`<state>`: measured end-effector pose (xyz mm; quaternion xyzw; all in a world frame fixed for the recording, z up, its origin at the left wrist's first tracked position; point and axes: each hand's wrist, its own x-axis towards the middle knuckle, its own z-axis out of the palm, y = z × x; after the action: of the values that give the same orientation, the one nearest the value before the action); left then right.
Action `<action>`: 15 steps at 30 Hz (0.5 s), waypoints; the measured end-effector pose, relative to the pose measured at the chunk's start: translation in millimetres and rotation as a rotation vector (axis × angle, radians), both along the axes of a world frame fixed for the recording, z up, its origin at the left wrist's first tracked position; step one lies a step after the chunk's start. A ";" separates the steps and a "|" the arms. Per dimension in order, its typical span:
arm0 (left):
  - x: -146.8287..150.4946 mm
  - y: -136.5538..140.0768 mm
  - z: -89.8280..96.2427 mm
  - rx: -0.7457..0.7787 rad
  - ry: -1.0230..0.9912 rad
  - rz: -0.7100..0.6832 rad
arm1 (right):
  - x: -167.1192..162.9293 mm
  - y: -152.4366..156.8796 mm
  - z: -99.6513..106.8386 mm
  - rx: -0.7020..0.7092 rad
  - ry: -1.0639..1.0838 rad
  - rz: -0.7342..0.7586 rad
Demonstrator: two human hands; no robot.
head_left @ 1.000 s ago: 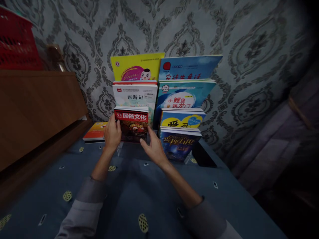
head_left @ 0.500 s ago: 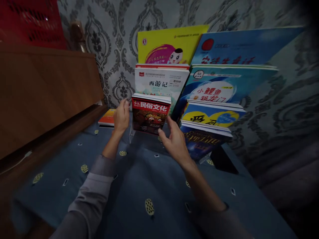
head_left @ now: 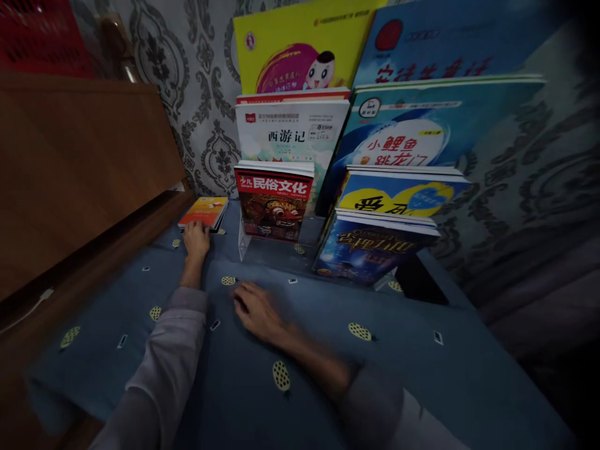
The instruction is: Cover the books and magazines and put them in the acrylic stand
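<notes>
My left hand (head_left: 197,239) is at the near edge of a small stack of thin books topped by an orange book (head_left: 206,211), its fingers bent against that edge. My right hand (head_left: 257,310) hovers low over the blue cloth, holding nothing, its fingers loosely curled with a gap to the thumb. Beyond it, a red and dark book (head_left: 276,209) leans upright in the left side of a clear stand (head_left: 242,240). To its right stands a dark blue book (head_left: 360,250) with gold lettering. The underside of the orange stack is hidden.
Behind stand a white book (head_left: 288,134), a yellow book (head_left: 300,44), a teal book (head_left: 407,119), a large blue book (head_left: 435,44) and a blue-yellow book (head_left: 398,192). A wooden cabinet (head_left: 79,169) borders the left. The patterned cloth (head_left: 319,350) covers the surface.
Both hands have left the sides of the red and dark book, which stays in the stand. My left hand has moved left to the orange book; my right hand has come nearer and left.
</notes>
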<state>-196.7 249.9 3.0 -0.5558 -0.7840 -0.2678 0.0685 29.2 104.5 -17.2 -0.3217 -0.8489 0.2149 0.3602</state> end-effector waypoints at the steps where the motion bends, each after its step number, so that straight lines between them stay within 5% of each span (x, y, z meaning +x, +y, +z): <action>1: 1.9 0.8 0.2 -0.018 0.035 -0.010 | 0.2 1.8 -5.2 -0.031 -0.013 0.005; 15: 9.4 26.2 17.5 -0.352 0.409 -0.102 | 1.6 9.4 -6.3 -0.175 -0.048 0.041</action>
<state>-187.3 276.1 20.5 -0.6404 -0.7594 -0.0127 0.1144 30.8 113.9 -23.5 -0.3396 -0.8416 0.2880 0.3058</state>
